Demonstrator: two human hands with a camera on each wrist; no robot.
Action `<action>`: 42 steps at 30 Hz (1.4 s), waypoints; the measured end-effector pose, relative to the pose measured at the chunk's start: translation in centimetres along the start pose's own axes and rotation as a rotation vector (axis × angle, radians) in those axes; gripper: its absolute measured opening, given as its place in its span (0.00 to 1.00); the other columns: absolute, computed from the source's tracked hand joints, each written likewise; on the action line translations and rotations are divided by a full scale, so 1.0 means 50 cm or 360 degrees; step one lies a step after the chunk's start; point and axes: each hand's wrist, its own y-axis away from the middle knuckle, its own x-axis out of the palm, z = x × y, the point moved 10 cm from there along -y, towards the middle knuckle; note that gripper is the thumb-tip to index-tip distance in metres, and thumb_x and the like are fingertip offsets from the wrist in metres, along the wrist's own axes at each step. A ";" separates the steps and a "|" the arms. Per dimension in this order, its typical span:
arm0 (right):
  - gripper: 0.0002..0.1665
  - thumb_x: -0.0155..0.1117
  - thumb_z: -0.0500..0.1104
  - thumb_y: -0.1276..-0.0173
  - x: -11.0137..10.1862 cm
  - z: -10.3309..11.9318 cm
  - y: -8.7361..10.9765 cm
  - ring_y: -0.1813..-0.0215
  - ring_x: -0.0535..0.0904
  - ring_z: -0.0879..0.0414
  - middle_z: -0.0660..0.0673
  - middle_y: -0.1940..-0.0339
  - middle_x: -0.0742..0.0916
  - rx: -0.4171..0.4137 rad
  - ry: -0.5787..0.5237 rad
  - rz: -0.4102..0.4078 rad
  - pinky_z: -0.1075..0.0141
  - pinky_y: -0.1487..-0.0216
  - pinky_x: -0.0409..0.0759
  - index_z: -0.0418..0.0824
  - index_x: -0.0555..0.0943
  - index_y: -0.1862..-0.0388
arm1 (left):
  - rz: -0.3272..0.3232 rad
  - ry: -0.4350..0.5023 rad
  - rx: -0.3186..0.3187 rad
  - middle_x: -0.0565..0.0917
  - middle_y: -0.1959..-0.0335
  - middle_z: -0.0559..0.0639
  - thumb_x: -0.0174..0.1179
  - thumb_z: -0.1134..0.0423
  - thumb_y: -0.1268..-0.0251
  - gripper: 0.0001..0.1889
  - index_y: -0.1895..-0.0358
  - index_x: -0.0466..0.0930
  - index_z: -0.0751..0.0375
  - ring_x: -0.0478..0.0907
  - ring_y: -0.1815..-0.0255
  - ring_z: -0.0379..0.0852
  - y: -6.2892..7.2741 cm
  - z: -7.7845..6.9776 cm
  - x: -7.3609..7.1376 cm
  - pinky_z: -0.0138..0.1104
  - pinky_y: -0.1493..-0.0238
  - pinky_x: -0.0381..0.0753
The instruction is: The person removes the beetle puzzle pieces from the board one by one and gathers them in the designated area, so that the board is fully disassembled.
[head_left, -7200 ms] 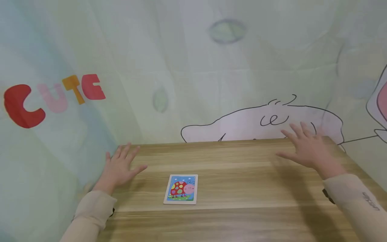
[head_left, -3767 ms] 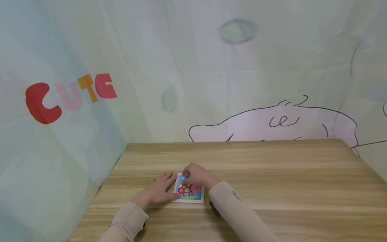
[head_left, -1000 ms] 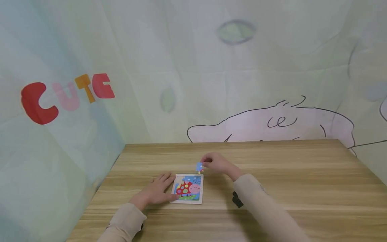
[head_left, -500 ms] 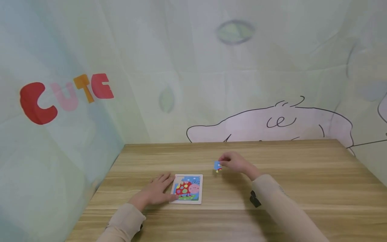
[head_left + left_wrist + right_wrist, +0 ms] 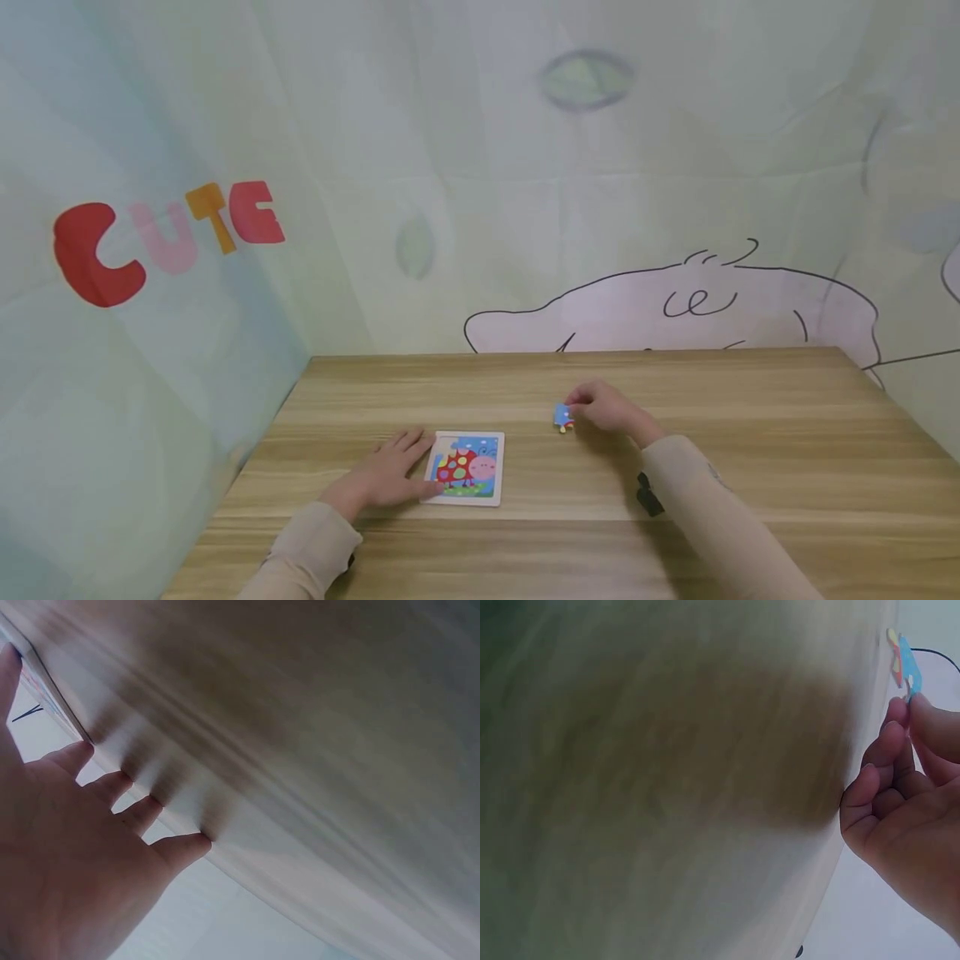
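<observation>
Left hand (image 5: 386, 475) spread loosely, fingers apart; thumb rested on near left edge of ladybug puzzle (image 5: 467, 468). Puzzle laid flat on wooden table (image 5: 712, 508), just right of left hand; gap shown beside fingertips. Blue puzzle piece (image 5: 562, 417) pinched between right hand's (image 5: 609, 410) thumb and finger, right of puzzle. Backdrop (image 5: 480, 183) hung beyond both hands, "CUTE" lettering (image 5: 99, 255) printed leftward.

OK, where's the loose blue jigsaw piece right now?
In the head view, the blue jigsaw piece is pinched in the right hand, to the right of the ladybug jigsaw puzzle and slightly farther back.
</observation>
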 end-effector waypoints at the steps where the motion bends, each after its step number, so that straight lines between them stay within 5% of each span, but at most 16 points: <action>1: 0.07 0.57 0.34 0.30 0.000 -0.001 0.000 0.64 0.73 0.54 0.46 0.67 0.83 -0.0001 0.0001 0.0004 0.65 0.61 0.72 0.33 0.82 0.61 | 0.0001 0.0000 0.0001 0.56 0.24 0.61 0.58 0.34 0.42 0.46 0.26 0.59 0.59 0.48 0.24 0.65 0.001 -0.001 -0.001 0.64 0.30 0.48; 11: 0.08 0.59 0.35 0.33 -0.001 0.017 0.009 0.62 0.74 0.55 0.44 0.65 0.85 -0.0108 0.0069 -0.0007 0.63 0.57 0.73 0.31 0.83 0.61 | -0.0008 0.0061 0.0048 0.56 0.25 0.62 0.60 0.37 0.42 0.45 0.27 0.59 0.61 0.49 0.25 0.67 0.008 -0.007 -0.005 0.66 0.32 0.49; 42: 0.07 0.59 0.35 0.32 0.002 0.009 0.002 0.63 0.74 0.55 0.45 0.66 0.85 -0.0096 0.0175 0.0009 0.62 0.58 0.74 0.32 0.82 0.62 | -0.0013 0.0031 0.0040 0.57 0.25 0.62 0.59 0.36 0.42 0.46 0.27 0.60 0.61 0.49 0.25 0.66 0.005 -0.006 -0.004 0.65 0.31 0.50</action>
